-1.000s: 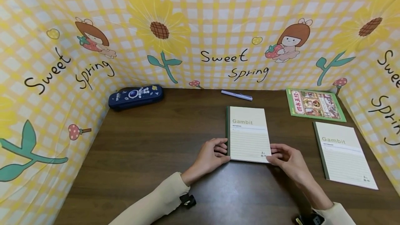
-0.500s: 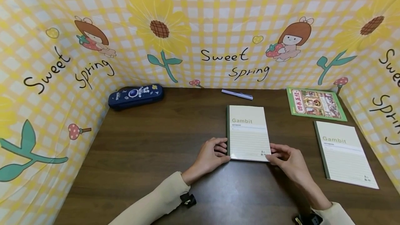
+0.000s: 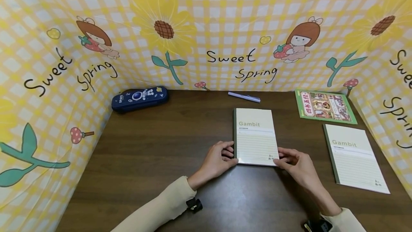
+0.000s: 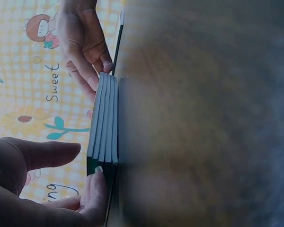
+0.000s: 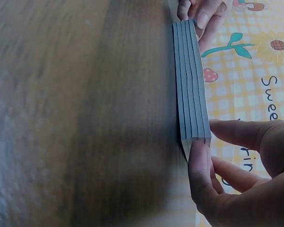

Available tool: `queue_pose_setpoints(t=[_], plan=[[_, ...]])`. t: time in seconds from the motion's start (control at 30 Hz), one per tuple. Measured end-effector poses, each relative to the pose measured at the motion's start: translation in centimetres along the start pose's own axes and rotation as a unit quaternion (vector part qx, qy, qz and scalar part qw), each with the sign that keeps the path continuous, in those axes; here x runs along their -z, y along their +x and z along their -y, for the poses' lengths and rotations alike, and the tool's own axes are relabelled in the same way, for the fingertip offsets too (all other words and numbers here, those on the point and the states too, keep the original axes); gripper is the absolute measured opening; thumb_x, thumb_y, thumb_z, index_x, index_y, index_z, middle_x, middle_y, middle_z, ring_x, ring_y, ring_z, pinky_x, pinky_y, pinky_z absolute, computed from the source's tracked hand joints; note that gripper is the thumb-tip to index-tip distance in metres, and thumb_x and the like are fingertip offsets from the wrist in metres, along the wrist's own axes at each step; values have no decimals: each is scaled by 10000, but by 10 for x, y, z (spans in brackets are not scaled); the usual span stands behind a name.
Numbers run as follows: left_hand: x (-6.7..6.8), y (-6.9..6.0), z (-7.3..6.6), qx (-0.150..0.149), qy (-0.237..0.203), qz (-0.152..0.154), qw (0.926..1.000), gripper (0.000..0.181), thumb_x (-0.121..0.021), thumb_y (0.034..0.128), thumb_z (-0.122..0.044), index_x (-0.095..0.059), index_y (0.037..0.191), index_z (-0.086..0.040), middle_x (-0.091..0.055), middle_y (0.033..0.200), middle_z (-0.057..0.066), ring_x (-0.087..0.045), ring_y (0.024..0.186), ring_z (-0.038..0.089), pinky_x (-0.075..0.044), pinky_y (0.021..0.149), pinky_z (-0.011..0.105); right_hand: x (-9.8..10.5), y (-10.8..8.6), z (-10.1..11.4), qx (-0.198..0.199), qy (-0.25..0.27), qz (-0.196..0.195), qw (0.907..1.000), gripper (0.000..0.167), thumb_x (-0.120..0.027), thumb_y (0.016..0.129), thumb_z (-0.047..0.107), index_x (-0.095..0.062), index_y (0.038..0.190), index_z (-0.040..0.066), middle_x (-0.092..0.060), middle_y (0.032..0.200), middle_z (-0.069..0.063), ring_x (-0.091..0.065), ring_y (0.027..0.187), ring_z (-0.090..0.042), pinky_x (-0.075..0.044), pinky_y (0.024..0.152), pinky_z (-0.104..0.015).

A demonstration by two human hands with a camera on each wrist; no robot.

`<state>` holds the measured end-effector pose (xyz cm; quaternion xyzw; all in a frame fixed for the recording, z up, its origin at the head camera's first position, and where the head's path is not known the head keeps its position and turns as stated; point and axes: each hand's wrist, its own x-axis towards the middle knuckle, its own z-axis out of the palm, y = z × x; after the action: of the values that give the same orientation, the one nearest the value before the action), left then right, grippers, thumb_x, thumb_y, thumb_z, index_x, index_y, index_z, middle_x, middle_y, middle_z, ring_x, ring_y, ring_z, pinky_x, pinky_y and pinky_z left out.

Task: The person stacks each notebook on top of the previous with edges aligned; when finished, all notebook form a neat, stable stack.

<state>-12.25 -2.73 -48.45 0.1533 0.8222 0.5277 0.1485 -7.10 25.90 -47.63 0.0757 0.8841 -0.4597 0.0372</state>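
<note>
A stack of several notebooks (image 3: 255, 135) lies on the brown table, its cream "Gambit" cover facing up. My left hand (image 3: 219, 160) holds its near left corner, fingers along the dark spine side and thumb at the near edge. At the opposite near corner, my right hand (image 3: 297, 165) has its thumb on the near edge and bent fingers against the right side. Seen edge-on in the left wrist view, the notebooks (image 4: 104, 120) sit evenly on one another. The right wrist view shows the thumb (image 5: 199, 163) pressed on the stack's corner.
To the right lies another cream Gambit notebook (image 3: 355, 158), with a green picture-covered book (image 3: 325, 106) behind it. A light purple pen (image 3: 244, 97) lies at the back. The dark blue pencil case (image 3: 140, 98) stands at the back left, by the checked cloth wall (image 3: 183, 71).
The stack's sides look more evenly lined up than a second ago, when a green strip showed along its left edge. Both hands stay almost in the same place.
</note>
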Motion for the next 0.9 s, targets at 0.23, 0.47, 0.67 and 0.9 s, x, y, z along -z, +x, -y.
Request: queue_pose_setpoints(t=[0.23, 0.47, 0.67, 0.9], plan=[[-1, 0, -11, -501, 649, -161, 9965, 507, -778, 945, -187, -626, 1406, -42, -619, 1235, 169, -639, 1016, 285, -593, 799, 277, 5, -4, -3, 164, -58, 73, 9998, 457, -759, 970, 180, -634, 1372, -1, -728, 1134, -189, -708, 816, -93, -601, 676, -232], [-10, 5, -28, -1194, 1302, -205, 9841, 335, -756, 969, -203, -711, 1274, -75, -666, 1183, 117, -639, 952, 238, -534, 815, 247, 23, -13, -14, 671, -757, -283, 9945, 444, -761, 970, 205, -642, 1357, 22, -763, 1120, -146, -727, 848, -93, -565, 675, -213], [-31, 14, -43, -1490, 946, 271, 9839, 331, -746, 972, -147, -692, 1271, -18, -712, 1076, 134, -699, 860, 168, -577, 762, 168, 40, -20, -34, 1063, -1339, -861, 9815, 419, -805, 923, 150, -676, 1294, 4, -769, 1070, -160, -757, 831, -177, -556, 677, -176], [-56, 21, -56, -1612, 1356, 719, 9749, 381, -714, 998, -199, -666, 1339, -35, -741, 1080, 58, -681, 814, 3, -518, 754, 85, 63, -32, -59, 1155, -1515, -1212, 9742, 417, -797, 908, 79, -666, 1288, -35, -740, 1057, -215, -623, 784, 126, -508, 627, -89]])
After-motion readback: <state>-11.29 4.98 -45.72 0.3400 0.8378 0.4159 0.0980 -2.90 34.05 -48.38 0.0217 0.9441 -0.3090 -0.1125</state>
